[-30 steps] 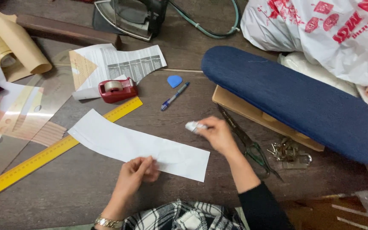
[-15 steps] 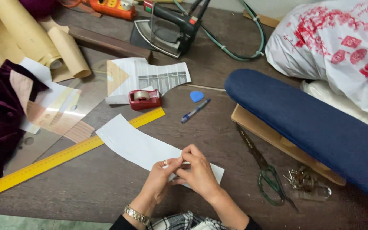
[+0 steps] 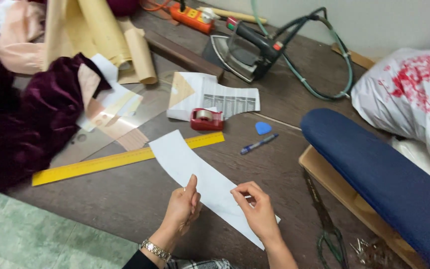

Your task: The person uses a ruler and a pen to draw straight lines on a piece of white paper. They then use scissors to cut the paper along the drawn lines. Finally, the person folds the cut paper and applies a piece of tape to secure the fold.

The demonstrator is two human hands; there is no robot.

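The left hand (image 3: 182,205) presses the curved white paper strip (image 3: 200,179) flat, thumb raised, fingers together. The right hand (image 3: 259,209) pinches something tiny (too small to identify) over the strip; yellow ruler (image 3: 125,159) lies beyond the fingertips.

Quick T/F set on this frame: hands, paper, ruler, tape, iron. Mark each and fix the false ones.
1. Both hands, left hand and right hand, touch the white paper strip. True.
2. The yellow ruler lies on top of the paper. False: the paper overlaps it.
3. The red tape dispenser sits beyond the ruler. True.
4. The iron rests on the blue padded board. False: it sits on the table.
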